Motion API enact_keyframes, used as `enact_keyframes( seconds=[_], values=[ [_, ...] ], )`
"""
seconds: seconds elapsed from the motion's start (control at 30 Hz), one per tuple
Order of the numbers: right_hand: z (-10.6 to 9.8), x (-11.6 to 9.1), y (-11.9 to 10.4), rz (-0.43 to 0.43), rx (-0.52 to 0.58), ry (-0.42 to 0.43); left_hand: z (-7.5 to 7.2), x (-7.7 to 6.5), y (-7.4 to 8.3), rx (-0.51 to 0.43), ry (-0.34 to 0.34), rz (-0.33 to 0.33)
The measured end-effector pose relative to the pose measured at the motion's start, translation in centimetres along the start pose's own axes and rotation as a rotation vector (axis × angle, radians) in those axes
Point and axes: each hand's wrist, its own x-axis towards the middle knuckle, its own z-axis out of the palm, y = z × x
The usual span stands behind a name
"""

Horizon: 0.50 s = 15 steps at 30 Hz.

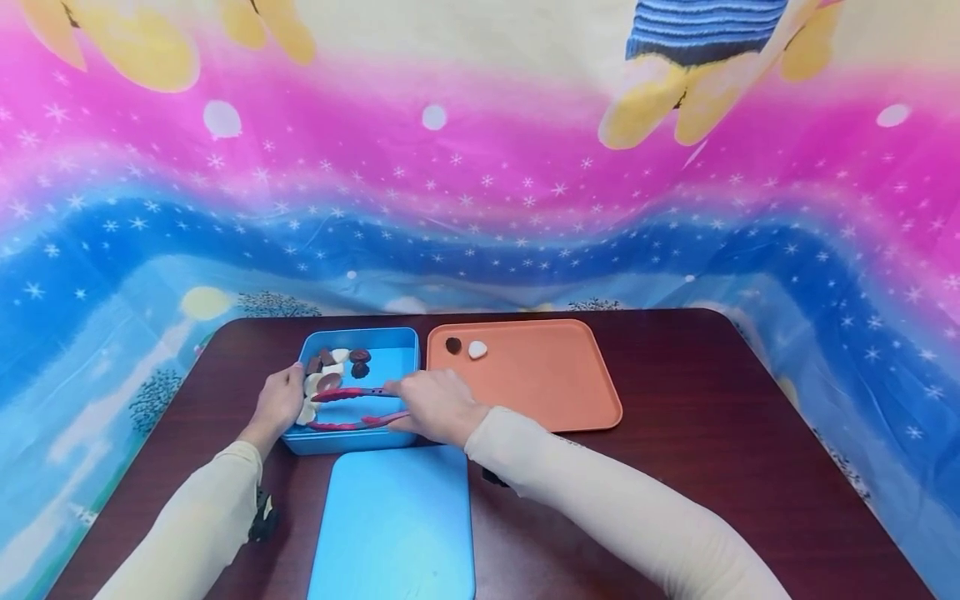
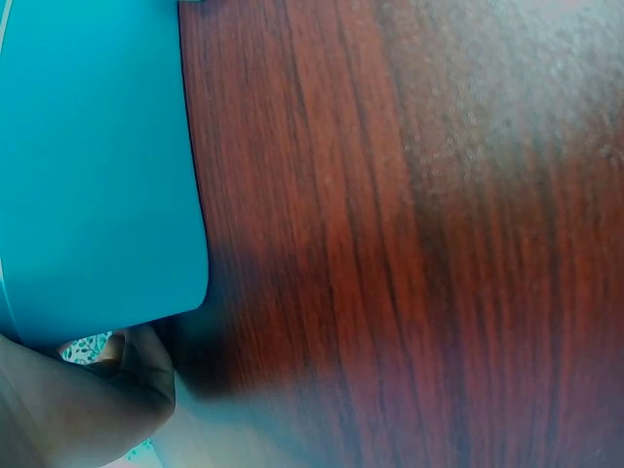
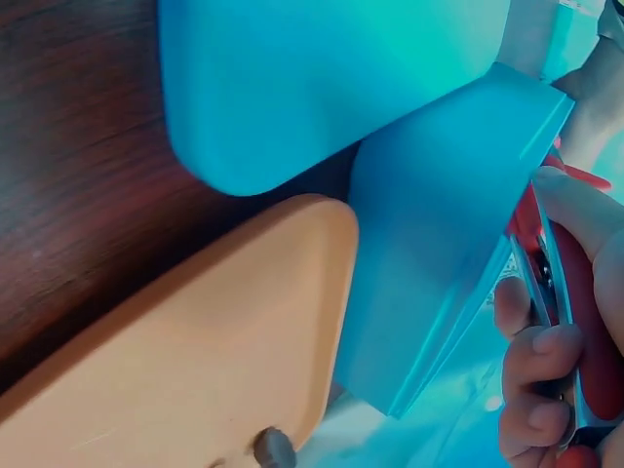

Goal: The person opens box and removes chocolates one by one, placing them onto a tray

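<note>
A blue box [image 1: 345, 443] stands open at the left of the table, with several brown and white chocolate-like pieces [image 1: 332, 357] gathered along its left side and back. My left hand [image 1: 277, 400] holds the box's left wall, thumb up at the rim; in the left wrist view, the hand [image 2: 88, 400] is against the box's lower edge. My right hand [image 1: 437, 406] grips a pair of red tongs [image 1: 337, 394], their arms spread over the box and their tips close to the pieces at its left. In the right wrist view, fingers [image 3: 543, 370] wrap round the handles.
Right of the box lies an orange tray [image 1: 532, 383], carrying one dark piece [image 1: 453, 344] and one white piece [image 1: 477, 350] at its back left. A flat blue lid [image 1: 397, 525] is on the table in front of the box. A printed cloth [image 1: 480, 192] hangs behind the table.
</note>
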Motion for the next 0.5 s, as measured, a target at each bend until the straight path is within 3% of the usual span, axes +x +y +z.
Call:
enact_keyframes(
  seconds=[0.5],
  values=[
    [0.2, 1.4, -2.0, -0.037, -0.190, -0.004, 0.0, 0.0, 0.0, -0.010, 0.009, -0.012]
  ],
)
